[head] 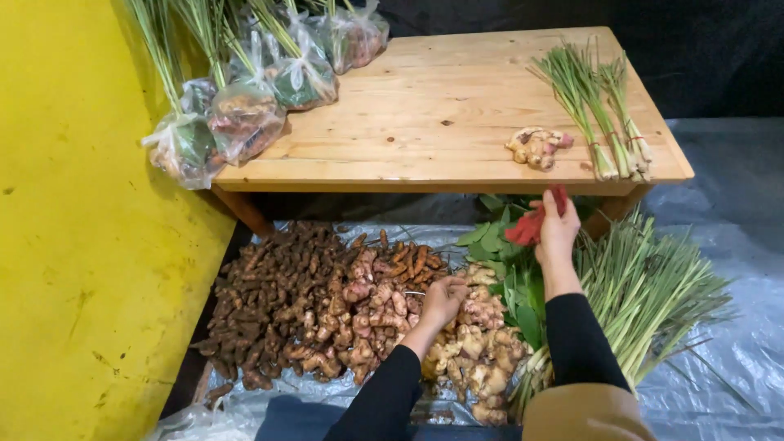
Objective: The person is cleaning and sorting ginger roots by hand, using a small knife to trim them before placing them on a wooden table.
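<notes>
We are looking down at a low wooden table [441, 106], and we place everything else by it. Our left hand [442, 299] is below the table's front edge, down on a heap of roots on the plastic sheet [735, 343]; its fingers are curled down into the pile of pale ginger and galangal pieces [474, 343], though we cannot tell whether they have closed on one piece. Just to the left of that pile, also below the table, lies a broad heap of darker brown turmeric roots [278, 310]. Our right hand [558, 229] is raised close to the table's front edge, near its right leg, fingers closed around a small bunch of red rubber bands [532, 224]. Under that hand are green leaves [506, 261], and further right, below the table's right corner, a thick sheaf of lemongrass stalks [645, 294]. On the table itself, near the right end, we see two tied lemongrass bundles [604, 106] and just left of them a single knob of pinkish galangal [536, 148]. At the table's far left corner, filled clear plastic bags [245, 114] lie in a row, with green stalks sticking out of them. A yellow wall [73, 220] stands left of the table
</notes>
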